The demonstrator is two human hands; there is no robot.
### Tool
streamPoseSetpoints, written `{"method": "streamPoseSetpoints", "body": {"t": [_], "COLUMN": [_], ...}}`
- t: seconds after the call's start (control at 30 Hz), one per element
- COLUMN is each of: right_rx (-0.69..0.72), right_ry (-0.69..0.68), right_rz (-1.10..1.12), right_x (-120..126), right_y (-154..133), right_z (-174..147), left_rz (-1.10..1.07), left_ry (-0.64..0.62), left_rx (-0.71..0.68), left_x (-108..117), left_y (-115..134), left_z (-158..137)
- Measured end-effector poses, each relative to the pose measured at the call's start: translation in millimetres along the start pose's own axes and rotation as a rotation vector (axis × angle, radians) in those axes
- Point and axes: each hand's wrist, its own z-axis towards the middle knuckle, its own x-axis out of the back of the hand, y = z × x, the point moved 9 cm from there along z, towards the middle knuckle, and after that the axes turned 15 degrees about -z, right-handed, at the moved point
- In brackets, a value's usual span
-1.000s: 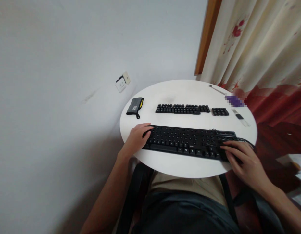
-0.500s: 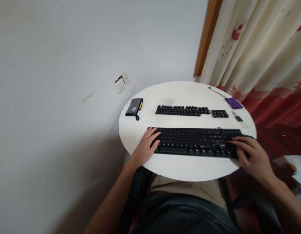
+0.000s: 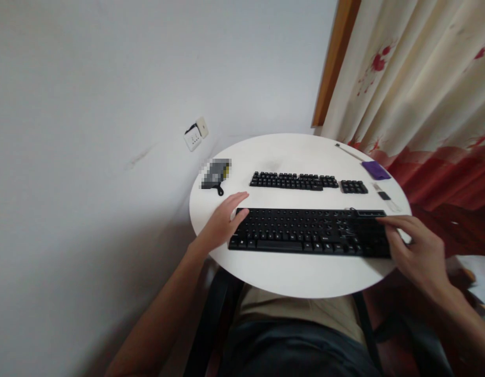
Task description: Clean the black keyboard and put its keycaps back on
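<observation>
The black keyboard (image 3: 289, 230) lay on the white round table (image 3: 301, 277), just below and right of the frame's centre, its long side running across the picture. At its left end the left hand (image 3: 221, 224) was open, thumb over the keyboard's upper left corner and fingers stretched out above that edge. At its right end, in the lower right of the frame, the right hand (image 3: 417, 250) reached over the side with bent fingers; whether it gripped anything could not be told.

Just above the keyboard sat rows of black keycaps (image 3: 293, 181), with a smaller keycap block (image 3: 353, 187) beside them on the right. Farther right were a small black-and-clear item (image 3: 382, 195), a purple cloth (image 3: 375, 170) and a thin stick (image 3: 350, 152). A dark pouch (image 3: 215, 173), partly pixelated, lay left of centre. A floral curtain (image 3: 407, 84) filled the upper right.
</observation>
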Motion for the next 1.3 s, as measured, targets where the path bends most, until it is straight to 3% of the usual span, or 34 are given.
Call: {"method": "streamPoseSetpoints", "body": {"t": [0.1,0.2,0.37,0.53,0.63,0.9,1.2,1.3], "right_rx": [0.004,0.06,0.191,0.406,0.497,0.594,0.672,0.679], "right_ry": [0.012,-0.046,-0.229,-0.429,-0.496,-0.514,-0.467,-0.511], "right_rz": [0.07,0.141,0.305,-0.058,-0.19,-0.248,-0.242,-0.218], "right_x": [5,-12,-93,-186,-217,-234,-221,-221], "right_y": [-30,-76,-154,-209,-224,-235,-255,-260], "right_z": [33,69,116,134,132,124,117,114], "left_rz": [-0.006,0.041,0.109,0.131,0.136,0.144,0.105,0.069], "left_ry": [0.067,0.038,0.158,0.163,0.143,0.102,0.098,0.099], "left_rx": [-0.054,-0.019,0.012,-0.058,-0.075,-0.091,-0.07,-0.065], "left_x": [19,10,-10,-18,-18,-22,-18,-14], "left_y": [-10,-37,-76,-83,-85,-91,-98,-103], "left_z": [46,89,113,103,100,100,102,102]}}
